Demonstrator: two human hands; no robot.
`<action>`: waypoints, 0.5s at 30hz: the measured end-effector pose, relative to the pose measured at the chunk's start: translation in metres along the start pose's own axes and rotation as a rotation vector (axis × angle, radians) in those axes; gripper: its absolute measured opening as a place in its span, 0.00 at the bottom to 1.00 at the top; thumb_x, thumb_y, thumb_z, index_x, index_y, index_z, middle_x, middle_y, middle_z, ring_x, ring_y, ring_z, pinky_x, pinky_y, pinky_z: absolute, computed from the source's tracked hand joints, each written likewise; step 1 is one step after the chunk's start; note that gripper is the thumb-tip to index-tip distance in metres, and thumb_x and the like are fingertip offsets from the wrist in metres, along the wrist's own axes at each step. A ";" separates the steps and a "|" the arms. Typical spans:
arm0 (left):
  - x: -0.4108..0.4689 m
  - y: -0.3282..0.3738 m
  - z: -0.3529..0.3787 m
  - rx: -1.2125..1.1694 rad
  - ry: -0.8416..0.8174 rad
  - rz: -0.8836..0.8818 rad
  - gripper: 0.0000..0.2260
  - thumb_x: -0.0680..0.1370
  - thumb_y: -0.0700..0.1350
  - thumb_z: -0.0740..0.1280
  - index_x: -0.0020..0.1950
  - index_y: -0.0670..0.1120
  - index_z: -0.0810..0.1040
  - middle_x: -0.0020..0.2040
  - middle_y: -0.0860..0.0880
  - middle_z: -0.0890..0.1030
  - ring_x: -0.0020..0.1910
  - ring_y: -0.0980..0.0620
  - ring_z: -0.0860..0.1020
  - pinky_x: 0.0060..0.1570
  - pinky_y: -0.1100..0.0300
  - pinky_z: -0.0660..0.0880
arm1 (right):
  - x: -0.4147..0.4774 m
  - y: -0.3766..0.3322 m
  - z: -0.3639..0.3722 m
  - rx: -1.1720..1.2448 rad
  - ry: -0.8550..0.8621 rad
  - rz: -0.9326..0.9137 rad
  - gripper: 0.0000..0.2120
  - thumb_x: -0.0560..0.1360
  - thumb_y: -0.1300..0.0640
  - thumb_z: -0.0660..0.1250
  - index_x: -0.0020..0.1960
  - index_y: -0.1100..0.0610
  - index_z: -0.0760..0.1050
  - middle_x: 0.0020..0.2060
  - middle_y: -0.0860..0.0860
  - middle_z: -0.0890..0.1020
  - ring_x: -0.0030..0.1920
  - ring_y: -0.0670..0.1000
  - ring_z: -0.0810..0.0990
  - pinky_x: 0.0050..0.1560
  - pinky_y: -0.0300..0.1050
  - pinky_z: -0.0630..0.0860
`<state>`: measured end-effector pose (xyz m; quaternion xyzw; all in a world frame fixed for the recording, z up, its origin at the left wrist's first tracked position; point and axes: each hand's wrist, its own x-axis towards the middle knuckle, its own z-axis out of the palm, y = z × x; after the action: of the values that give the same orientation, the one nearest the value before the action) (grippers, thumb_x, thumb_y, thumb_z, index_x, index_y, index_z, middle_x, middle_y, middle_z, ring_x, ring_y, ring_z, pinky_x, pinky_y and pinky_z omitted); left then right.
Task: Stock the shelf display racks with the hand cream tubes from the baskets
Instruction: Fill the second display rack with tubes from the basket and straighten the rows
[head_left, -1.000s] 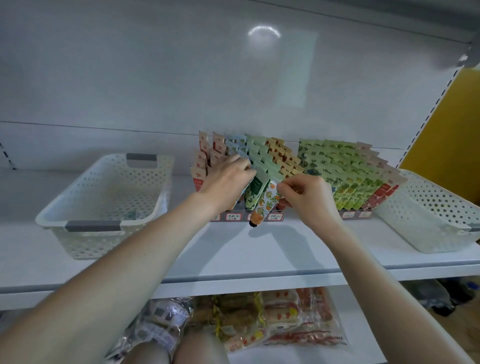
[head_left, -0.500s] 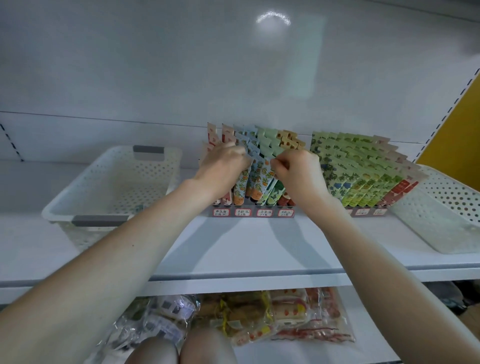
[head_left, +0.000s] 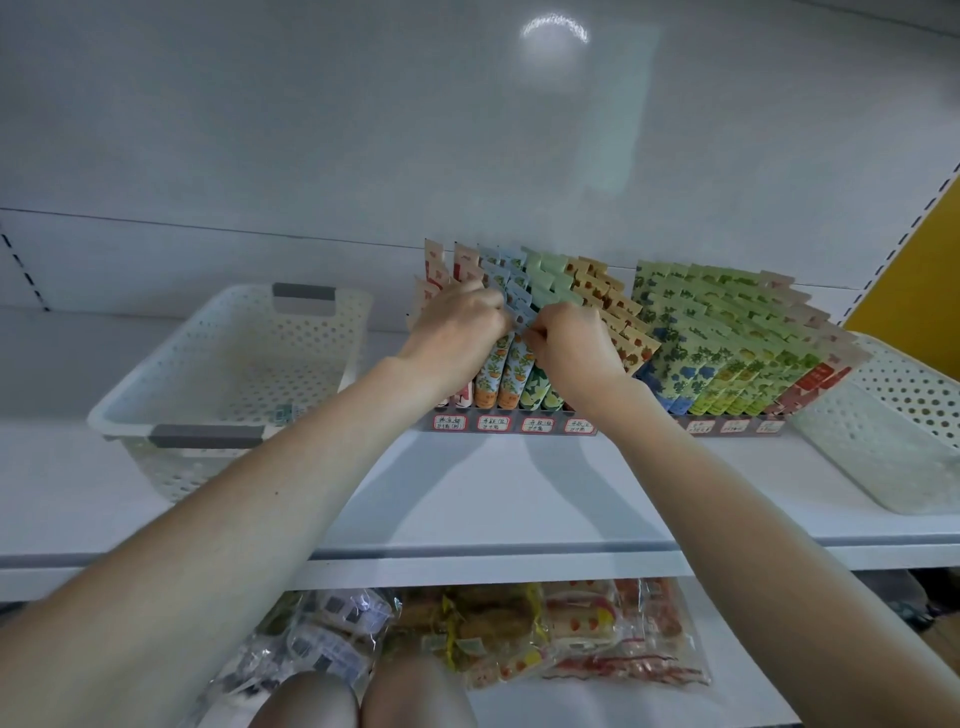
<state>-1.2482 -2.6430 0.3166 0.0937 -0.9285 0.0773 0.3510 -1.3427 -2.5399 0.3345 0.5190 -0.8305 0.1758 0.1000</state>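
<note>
On the white shelf, both forearms are stretched forward and up, and the hands are brought together at the left rack. The left hand is held knuckles-up, its fingers curled down over the flat tube tops. The right hand is turned inward, fingers and thumb curled. The flat blue top of one tube is pinched by the fingertips of both hands, just where they meet. That tube, printed with orange fruit, is stood upright at the front of the rack, directly below and between the hands, and a like tube is touched by it on the left. More rows of tubes are fanned out behind the hands. The right rack, just beside, is packed with green and blue-flowered tubes. The left basket and right basket are set at the outer ends of the racks
</note>
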 end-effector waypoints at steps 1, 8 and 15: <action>0.000 0.000 0.000 0.004 -0.003 -0.004 0.06 0.63 0.30 0.75 0.36 0.39 0.83 0.30 0.44 0.76 0.34 0.43 0.74 0.30 0.54 0.73 | 0.000 0.000 0.000 0.001 -0.001 -0.001 0.09 0.78 0.67 0.57 0.41 0.61 0.71 0.36 0.56 0.71 0.36 0.53 0.70 0.28 0.41 0.63; -0.002 0.000 0.002 0.033 -0.019 -0.034 0.07 0.63 0.29 0.75 0.37 0.39 0.81 0.32 0.44 0.77 0.36 0.44 0.75 0.32 0.53 0.75 | -0.001 0.003 -0.004 0.129 0.011 0.013 0.10 0.78 0.63 0.60 0.43 0.67 0.76 0.40 0.63 0.80 0.35 0.57 0.76 0.37 0.47 0.75; -0.003 0.002 -0.003 -0.033 -0.001 -0.037 0.06 0.65 0.28 0.73 0.38 0.36 0.81 0.33 0.42 0.78 0.36 0.42 0.75 0.33 0.52 0.75 | -0.005 0.002 -0.007 0.153 0.041 0.000 0.10 0.77 0.63 0.60 0.45 0.68 0.77 0.38 0.63 0.80 0.39 0.61 0.79 0.41 0.53 0.78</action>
<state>-1.2442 -2.6399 0.3169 0.1051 -0.9279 0.0555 0.3534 -1.3426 -2.5322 0.3387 0.5213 -0.8125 0.2492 0.0773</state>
